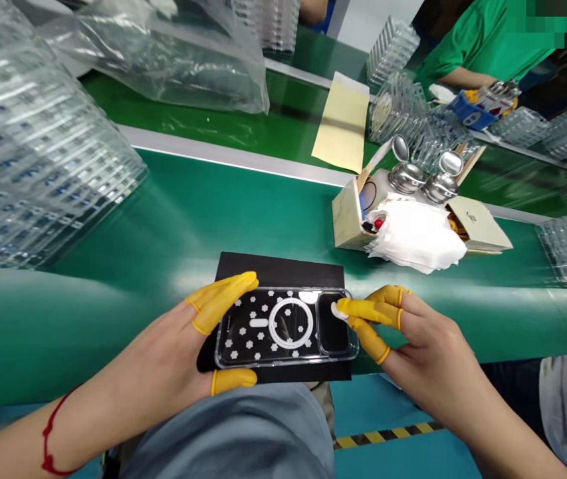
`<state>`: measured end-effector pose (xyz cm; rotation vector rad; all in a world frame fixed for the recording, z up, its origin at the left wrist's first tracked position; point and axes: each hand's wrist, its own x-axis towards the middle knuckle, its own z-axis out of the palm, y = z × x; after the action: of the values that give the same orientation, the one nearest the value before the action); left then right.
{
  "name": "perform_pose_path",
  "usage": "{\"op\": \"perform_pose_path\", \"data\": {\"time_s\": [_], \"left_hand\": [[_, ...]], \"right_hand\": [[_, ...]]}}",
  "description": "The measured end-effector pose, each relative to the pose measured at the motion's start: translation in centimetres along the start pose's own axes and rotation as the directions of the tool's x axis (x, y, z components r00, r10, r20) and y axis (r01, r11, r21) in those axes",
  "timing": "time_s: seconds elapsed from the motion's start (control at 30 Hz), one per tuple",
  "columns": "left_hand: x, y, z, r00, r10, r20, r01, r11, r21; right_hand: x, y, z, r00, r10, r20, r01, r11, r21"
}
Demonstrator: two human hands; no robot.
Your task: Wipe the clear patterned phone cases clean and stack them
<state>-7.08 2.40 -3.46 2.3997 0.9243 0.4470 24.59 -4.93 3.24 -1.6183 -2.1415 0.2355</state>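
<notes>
Holding: left hand (178,346), grip clamped across the left end of the clear phone case (290,326).
Right hand (425,332): grip together on a white wad (338,311), at the case's camera window (334,334).
Black mat (288,267): beneath the case, on the table (213,213).

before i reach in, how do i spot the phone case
On the green table lies a black mat. Over it, between the left hand and right hand, is the clear phone case. Unlike the stacked trays, it has a white ring among white flowers.
</notes>
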Motion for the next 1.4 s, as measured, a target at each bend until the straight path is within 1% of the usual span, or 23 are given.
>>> {"op": "perform_pose_path", "data": {"time_s": [0.07,0.13,0.2,0.27,0.33,0.37,0.43,0.47,0.5,0.57,0.6,0.67,0.7,0.73,0.8,0.87,0.97,1.03,1.13,1.2,1.27,1.3,1.4], "left_hand": [[0.0,-0.1,-0.1,1.0,0.017,0.011,-0.017,1.0,0.007],[0.0,-0.2,-0.1,0.999,0.036,0.005,-0.037,0.999,0.013],[0.0,-0.3,-0.1,0.999,0.052,-0.012,-0.052,0.999,0.014],[0.0,-0.4,0.0,0.998,0.057,-0.028,-0.057,0.998,0.013],[-0.1,-0.3,0.1,0.998,0.056,-0.023,-0.055,0.998,0.02],[-0.1,-0.3,0.0,0.998,0.057,-0.014,-0.057,0.998,0.03],[-0.1,-0.1,-0.3,0.997,0.077,-0.005,-0.076,0.995,0.06],[0.1,0.0,-0.6,0.995,0.097,-0.013,-0.096,0.993,0.07],[0.4,0.2,-1.0,0.993,0.116,-0.028,-0.114,0.991,0.068],[1.4,0.7,-2.1,0.991,0.113,-0.071,-0.111,0.993,0.028],[2.0,0.9,-2.7,0.993,0.075,-0.087,-0.075,0.997,0.005],[3.2,1.4,-3.6,0.996,-0.022,-0.086,0.024,1.0,0.02],[3.6,1.6,-3.8,0.996,-0.051,-0.076,0.056,0.996,0.064],[3.8,1.7,-3.8,0.997,-0.052,-0.059,0.059,0.991,0.119],[3.6,1.7,-3.3,1.0,0.009,-0.022,-0.004,0.977,0.213],[2.6,1.4,-2.3,0.998,0.066,0.002,-0.065,0.97,0.234],[0.9,1.0,-1.2,0.995,0.095,0.017,-0.097,0.981,0.167],[0.2,0.8,-1.0,0.996,0.092,0.019,-0.093,0.991,0.097],[-0.2,0.4,-1.2,0.999,0.054,0.003,-0.054,0.998,0.033],[-0.2,0.2,-1.2,0.999,0.042,-0.006,-0.042,0.999,0.025],[-0.2,0.1,-1.0,0.999,0.051,-0.015,-0.05,0.998,0.029],[-0.2,0.1,-0.9,0.998,0.055,-0.025,-0.054,0.998,0.029],[-0.2,0.1,-0.7,0.998,0.041,-0.049,-0.04,0.999,0.023]], "right_hand": [[0.4,-0.5,0.6,0.999,0.001,0.051,-0.007,0.993,0.121],[0.9,-1.3,1.7,0.993,-0.06,0.1,0.041,0.983,0.177],[1.3,-2.2,2.6,0.972,-0.19,0.138,0.166,0.972,0.167],[1.4,-2.5,2.9,0.932,-0.311,0.185,0.292,0.949,0.121],[1.1,-2.2,2.2,0.906,-0.352,0.236,0.349,0.935,0.054],[0.8,-1.8,1.5,0.904,-0.347,0.251,0.354,0.935,0.018],[0.1,-0.8,-0.2,0.922,-0.312,0.231,0.329,0.944,-0.034],[-0.4,-0.4,-1.0,0.939,-0.285,0.192,0.296,0.955,-0.034],[-0.8,-0.2,-1.7,0.962,-0.24,0.133,0.244,0.97,-0.007],[-1.4,0.0,-2.5,0.995,-0.08,-0.053,0.085,0.99,0.11],[-1.6,-0.1,-2.5,0.987,0.03,-0.16,-0.001,0.985,0.175],[-1.5,-0.2,-1.8,0.919,0.222,-0.326,-0.138,0.955,0.263],[-1.1,-0.3,-1.2,0.891,0.267,-0.367,-0.172,0.947,0.272],[-0.7,-0.2,-0.5,0.885,0.276,-0.376,-0.185,0.948,0.258],[0.6,-0.1,1.3,0.924,0.195,-0.33,-0.137,0.972,0.192],[1.8,-0.3,3.2,0.96,0.039,-0.278,-0.024,0.998,0.059],[2.5,-2.0,5.6,0.964,-0.146,-0.221,0.11,0.98,-0.166],[2.0,-3.5,6.6,0.964,-0.209,-0.162,0.183,0.97,-0.159],[1.1,-4.7,6.9,0.94,-0.32,-0.123,0.318,0.948,-0.037],[1.2,-4.4,6.7,0.935,-0.326,-0.142,0.312,0.943,-0.112],[1.5,-4.0,6.8,0.951,-0.27,-0.149,0.234,0.947,-0.221],[1.7,-4.0,7.0,0.958,-0.25,-0.14,0.212,0.948,-0.237],[1.8,-4.6,7.8,0.949,-0.3,-0.097,0.291,0.952,-0.091]]}}
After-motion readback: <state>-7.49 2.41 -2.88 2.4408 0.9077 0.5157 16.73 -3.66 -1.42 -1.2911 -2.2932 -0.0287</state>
